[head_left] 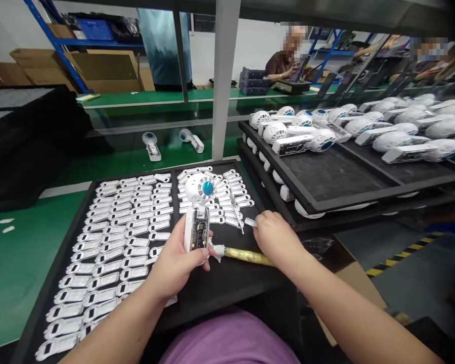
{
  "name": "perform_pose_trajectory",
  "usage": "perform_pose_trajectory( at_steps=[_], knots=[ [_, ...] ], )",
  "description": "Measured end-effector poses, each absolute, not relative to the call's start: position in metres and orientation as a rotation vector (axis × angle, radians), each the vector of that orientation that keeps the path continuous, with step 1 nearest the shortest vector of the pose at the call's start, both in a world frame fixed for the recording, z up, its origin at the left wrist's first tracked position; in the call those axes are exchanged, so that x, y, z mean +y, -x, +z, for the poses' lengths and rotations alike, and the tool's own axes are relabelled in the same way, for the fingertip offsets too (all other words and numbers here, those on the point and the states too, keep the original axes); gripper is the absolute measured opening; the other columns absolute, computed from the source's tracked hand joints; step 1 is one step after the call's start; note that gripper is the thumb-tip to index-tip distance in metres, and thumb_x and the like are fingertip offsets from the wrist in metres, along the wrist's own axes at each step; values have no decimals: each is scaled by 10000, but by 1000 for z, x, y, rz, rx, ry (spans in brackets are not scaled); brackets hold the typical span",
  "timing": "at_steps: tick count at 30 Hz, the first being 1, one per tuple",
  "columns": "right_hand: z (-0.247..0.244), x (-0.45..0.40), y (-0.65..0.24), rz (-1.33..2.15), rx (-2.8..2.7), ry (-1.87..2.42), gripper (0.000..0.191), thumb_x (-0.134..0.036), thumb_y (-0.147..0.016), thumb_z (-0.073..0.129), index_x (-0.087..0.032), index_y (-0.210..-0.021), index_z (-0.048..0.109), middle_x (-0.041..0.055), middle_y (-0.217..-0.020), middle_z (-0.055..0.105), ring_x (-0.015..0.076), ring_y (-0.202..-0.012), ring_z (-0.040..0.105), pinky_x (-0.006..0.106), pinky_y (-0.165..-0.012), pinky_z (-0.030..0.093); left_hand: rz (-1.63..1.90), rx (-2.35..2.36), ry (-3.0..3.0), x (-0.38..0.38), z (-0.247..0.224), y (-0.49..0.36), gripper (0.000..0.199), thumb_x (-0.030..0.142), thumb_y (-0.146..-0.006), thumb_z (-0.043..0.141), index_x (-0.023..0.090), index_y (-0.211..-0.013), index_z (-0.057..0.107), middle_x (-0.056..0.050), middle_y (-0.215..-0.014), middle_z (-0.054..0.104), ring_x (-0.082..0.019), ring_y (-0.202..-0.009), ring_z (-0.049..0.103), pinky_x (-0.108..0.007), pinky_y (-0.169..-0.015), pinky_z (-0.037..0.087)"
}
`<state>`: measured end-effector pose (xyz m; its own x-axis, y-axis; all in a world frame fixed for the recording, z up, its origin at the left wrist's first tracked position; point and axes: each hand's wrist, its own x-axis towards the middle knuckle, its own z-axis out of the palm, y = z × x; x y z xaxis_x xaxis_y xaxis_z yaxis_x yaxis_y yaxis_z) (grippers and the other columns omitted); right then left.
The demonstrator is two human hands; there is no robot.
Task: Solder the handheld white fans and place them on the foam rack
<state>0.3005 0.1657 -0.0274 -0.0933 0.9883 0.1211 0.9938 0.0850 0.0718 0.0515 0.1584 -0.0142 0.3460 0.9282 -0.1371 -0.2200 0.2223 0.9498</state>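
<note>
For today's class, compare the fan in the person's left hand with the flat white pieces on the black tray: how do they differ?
The handheld fan has a round white head with a teal hub, while the flat white pieces have no head. The fan's body shows a circuit board; the pieces show only a dark slot. The fan stands upright in the left hand; the pieces lie in rows on the black tray. Both are mainly white and elongated.

A tray (pixel 231 283) of fan casings (pixel 129 253) lies beneath the left hand (pixel 174 265) and right hand (pixel 278 240), racked trays (pixel 326 177) of fans (pixel 392 141) stand rightward, a workbench (pixel 18 273) leftward
</note>
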Motion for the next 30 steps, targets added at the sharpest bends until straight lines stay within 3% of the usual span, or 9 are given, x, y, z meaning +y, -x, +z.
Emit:
perform_pose_trajectory(
  at_steps=[3,6,10,12,15,23,26,28,30],
  knots=[
    [-14,150,-295,-60,-2066,1848,179,-160,-890,530,-144,-955,696,128,-934,694,282,-910,649,397,-832,509,984,916,-1067,155,-14,-55,814,223,-733,803,247,-1425,376,-56,-1056,635,-167,-779,611,-264,-591,536],
    [-1,132,-278,483,-1872,1467,213,-209,-878,549,-226,-1016,711,50,-1001,703,205,-909,668,322,-794,535,968,933,-1118,151,-15,-57,946,227,-689,862,272,-1477,340,-28,-1015,657,-151,-793,619,-276,-738,550],
    [-3,124,-247,1086,-1585,1361,222,-180,-784,614,-233,-998,648,-5,-855,688,150,-717,645,274,-648,525,865,948,-1205,144,-19,-59,1054,229,-664,889,303,-1520,279,-73,-1302,617,-243,-1121,634,-349,-993,507],
    [-8,127,-235,1188,-1404,1322,250,-172,-743,627,-224,-984,583,-18,-823,663,138,-681,620,268,-624,518,842,991,-1277,143,-22,-60,1071,221,-658,890,315,-1528,272,-78,-1443,531,-274,-1281,554,-373,-1094,442],
    [-14,132,-226,1266,-1194,1250,260,-182,-711,668,-220,-929,532,-34,-783,629,124,-666,600,252,-604,514,838,1068,-1383,141,-25,-63,1055,228,-686,870,328,-1536,254,-72,-1491,484,-271,-1344,504,-390,-1153,382],
    [-17,132,-215,1225,-1040,1229,256,-294,-662,813,-195,-850,671,12,-752,702,177,-697,679,300,-638,592,865,1186,-1561,138,-27,-63,897,240,-809,756,298,-1541,240,-91,-1512,435,-269,-1382,450,-426,-1191,312],
    [-20,130,-220,1178,-1158,1178,284,-334,-744,781,-198,-983,712,54,-922,735,197,-790,708,336,-723,619,926,1154,-1524,139,-26,-62,837,237,-822,739,276,-1522,282,-96,-1486,467,-266,-1359,473,-409,-1166,351],
    [-23,128,-231,964,-1458,1227,405,-345,-812,741,-211,-1187,670,98,-1171,693,237,-981,691,404,-871,601,976,1099,-1409,142,-24,-61,781,232,-807,749,270,-1478,351,-93,-1398,546,-257,-1242,567,-373,-1050,466],
    [-30,124,-248,623,-1836,1374,540,-330,-815,751,-204,-1313,586,128,-1268,638,300,-1113,628,493,-964,545,992,1022,-1244,146,-21,-59,711,231,-778,765,261,-1398,418,-73,-1192,638,-217,-968,663,-310,-774,562]
  ],
)
